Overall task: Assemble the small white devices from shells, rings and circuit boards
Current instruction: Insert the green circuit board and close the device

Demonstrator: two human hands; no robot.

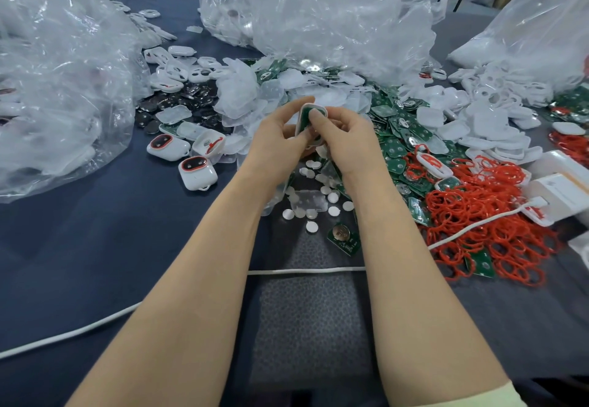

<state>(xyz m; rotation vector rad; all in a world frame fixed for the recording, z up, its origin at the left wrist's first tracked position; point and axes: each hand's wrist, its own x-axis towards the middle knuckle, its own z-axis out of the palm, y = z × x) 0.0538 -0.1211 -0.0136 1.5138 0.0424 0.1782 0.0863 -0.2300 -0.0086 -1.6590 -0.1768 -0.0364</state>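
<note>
Both hands meet over the middle of the table around one white shell [306, 112] with a green circuit board seated inside it. My left hand [280, 134] grips the shell from the left. My right hand [345, 139] holds it from the right, its thumb pressing down on the board. Green circuit boards [398, 148] lie heaped to the right, red rings [478, 215] in a tangle beyond them. Loose white shells [478, 119] pile up at the right. Three finished white devices with red-rimmed dark windows [197, 170] sit to the left.
Large clear plastic bags [63, 88] bulge at the left, back [318, 17] and right. Small white discs [318, 202] and one board [344, 237] lie under my wrists. A white cable [306, 270] crosses the dark cloth. White boxes [561, 183] stand at the right edge.
</note>
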